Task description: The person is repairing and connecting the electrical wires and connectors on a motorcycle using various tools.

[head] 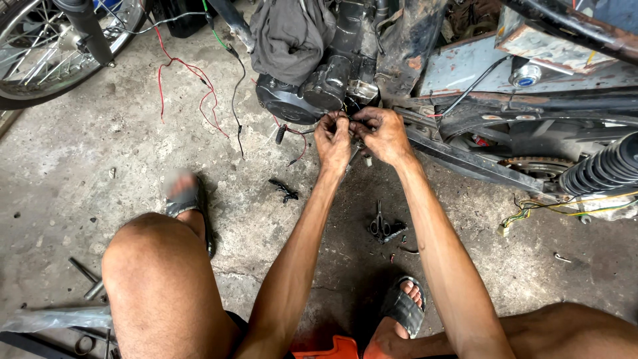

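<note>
From the head camera, looking down, both hands are up close to the bottom of a motorbike engine (312, 90). The left hand (332, 143) and the right hand (382, 136) are almost touching each other. The fingers (337, 121) of the left hand are pinched tight on a thin dark wire (302, 131). The fingers (362, 119) of the right hand are curled in tight too, right beside the left ones, but what they pinch is too small to tell. The wire runs out to the left of the fingers and ends near a small black plug (280, 133).

Just above the fingers sits the black engine, with a grey rag (289, 36) draped over it. Far to the left of the fingers, red wires (193, 86) lie in loops on the concrete floor (80, 153). Below the fingers, between the two arms, a pair of scissors (380, 226) lies on the floor. A small black clip (284, 191) lies below and left of the fingers. To the right of the fingers are the chain wheel (535, 166) and a black spring (601, 169). The person squats in black sandals (402, 309). A bike wheel (46, 46) is far off at the top left.
</note>
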